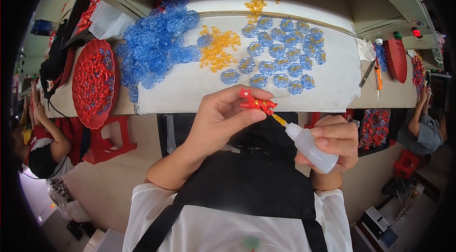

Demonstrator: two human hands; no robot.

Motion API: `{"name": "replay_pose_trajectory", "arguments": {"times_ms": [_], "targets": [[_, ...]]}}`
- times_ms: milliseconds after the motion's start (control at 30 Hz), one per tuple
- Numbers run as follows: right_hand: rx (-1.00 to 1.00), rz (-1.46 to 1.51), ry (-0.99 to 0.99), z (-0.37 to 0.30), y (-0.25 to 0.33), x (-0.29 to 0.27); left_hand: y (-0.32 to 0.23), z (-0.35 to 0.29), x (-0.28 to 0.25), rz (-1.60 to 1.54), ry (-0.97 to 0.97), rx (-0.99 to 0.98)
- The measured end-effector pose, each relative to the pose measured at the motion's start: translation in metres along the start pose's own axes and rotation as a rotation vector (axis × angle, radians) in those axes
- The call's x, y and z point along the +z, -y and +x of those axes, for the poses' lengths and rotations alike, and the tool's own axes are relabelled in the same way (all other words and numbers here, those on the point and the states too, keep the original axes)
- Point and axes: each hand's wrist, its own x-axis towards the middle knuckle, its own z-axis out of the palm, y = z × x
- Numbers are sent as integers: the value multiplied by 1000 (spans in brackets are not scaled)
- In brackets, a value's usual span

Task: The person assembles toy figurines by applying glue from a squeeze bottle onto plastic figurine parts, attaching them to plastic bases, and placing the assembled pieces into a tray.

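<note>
One red figurine (257, 103) pinched in the left hand (214, 115) by the near edge of the worktable (390, 96), squeeze bottle (311, 148) gripped in the right hand (338, 140), yellow nozzle (279, 120) close—one overeager squeeze could flood the figurine!

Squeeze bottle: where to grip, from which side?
Probably around the wide body of the bottle, from the right, as the right hand holds it. It tilts, its narrow yellow nozzle pointing up-left at the red figure, so a body grip leaves the tip clear.
</note>
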Motion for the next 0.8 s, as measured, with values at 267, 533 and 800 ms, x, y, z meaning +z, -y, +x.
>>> {"name": "replay_pose_trajectory", "arguments": {"times_ms": [267,533,800], "targets": [[-3,23,-75,0,2,-2,1,2,-1,-84,-39,-57],[-4,-17,-40,-1,-2,-1,4,3,-1,-184,-37,-124],[-20,-109,8,-3,-6,-5,17,9,-7,-449,16,-215]]}}
